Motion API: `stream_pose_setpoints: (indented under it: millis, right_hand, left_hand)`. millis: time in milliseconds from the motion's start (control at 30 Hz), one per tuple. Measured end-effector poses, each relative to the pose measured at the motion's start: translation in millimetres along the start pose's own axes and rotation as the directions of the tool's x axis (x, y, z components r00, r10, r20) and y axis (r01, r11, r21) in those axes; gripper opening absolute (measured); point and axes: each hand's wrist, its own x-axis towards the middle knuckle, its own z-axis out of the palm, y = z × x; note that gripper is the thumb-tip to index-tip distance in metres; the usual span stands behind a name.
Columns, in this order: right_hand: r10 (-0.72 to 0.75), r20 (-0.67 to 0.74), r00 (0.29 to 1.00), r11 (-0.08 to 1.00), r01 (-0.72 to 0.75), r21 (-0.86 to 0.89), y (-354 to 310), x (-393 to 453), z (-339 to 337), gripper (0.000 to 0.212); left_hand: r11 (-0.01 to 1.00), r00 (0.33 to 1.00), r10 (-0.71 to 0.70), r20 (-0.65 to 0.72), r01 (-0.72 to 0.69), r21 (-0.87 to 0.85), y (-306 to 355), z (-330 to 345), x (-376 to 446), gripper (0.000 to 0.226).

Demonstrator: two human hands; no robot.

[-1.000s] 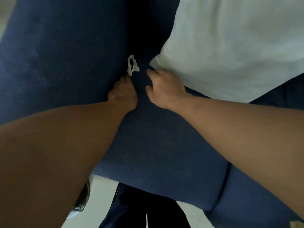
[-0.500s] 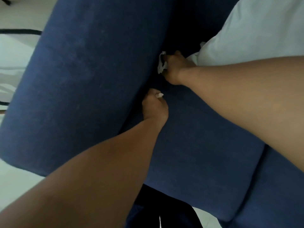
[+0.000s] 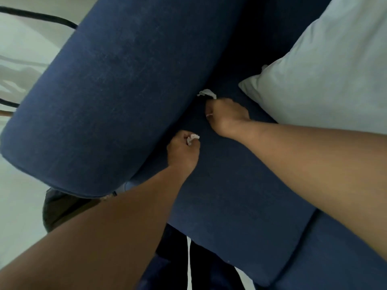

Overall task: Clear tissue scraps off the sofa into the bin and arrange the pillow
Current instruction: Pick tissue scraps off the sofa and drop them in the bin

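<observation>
1. Since half a second ago the right hand (image 3: 225, 117) has drawn back from the crease, fist closed on a tissue scrap (image 3: 207, 94) sticking out on top.
2. Left hand (image 3: 183, 150) is curled tight around another scrap (image 3: 192, 139), probably so nothing drops.
3. Both sit on the sofa seat (image 3: 240, 195), hard against the armrest (image 3: 109, 97); pillow (image 3: 326, 80) crowds the right.
4. Open room is toward the front edge; the bin isn't clearly in view.

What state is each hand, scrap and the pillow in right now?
left hand: closed on a small tissue scrap
right hand: closed on a larger tissue scrap
pillow: lying on the sofa seat, not yet arranged
armrest: no scraps visible
</observation>
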Motion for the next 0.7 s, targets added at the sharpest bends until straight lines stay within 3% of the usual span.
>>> stream_pose_setpoints:
  millis: [33,133,300,467,600,700]
  right_hand:
    - [-0.072,-0.016,0.997,0.997,0.072,-0.024,-1.7,-36.7,-7.0,0.015]
    - [-0.060,-0.071,0.996,0.992,0.067,0.108,3.7,-47.5,-3.3,0.014]
    - [-0.090,-0.083,0.992,0.983,0.102,0.153,-10.4,-68.8,7.7,0.015]
    - [-0.189,-0.060,0.980,0.974,0.195,0.116,-47.3,-102.1,15.4,0.025]
    - [-0.248,-0.032,0.968,0.964,0.250,0.092,-85.5,-116.6,29.0,0.009]
    - [-0.312,0.011,0.950,0.947,0.311,0.077,-123.9,-123.3,45.5,0.011]
  left_hand:
    - [0.997,0.999,-0.004,-0.051,0.000,-0.072,-5.9,0.2,-35.1,0.004]
    - [0.997,0.998,-0.026,-0.065,0.022,-0.071,-11.4,0.2,-38.4,0.004]
    - [0.995,0.989,-0.093,-0.116,0.088,-0.042,-27.5,-14.0,-53.6,0.004]
    - [0.988,0.970,-0.153,-0.186,0.150,-0.034,-64.4,-38.3,-95.2,0.004]
    - [0.978,0.946,-0.207,-0.250,0.200,-0.054,-104.9,-65.3,-119.0,0.004]
    - [0.959,0.913,-0.283,-0.295,0.263,-0.106,-136.9,-91.9,-135.0,0.006]
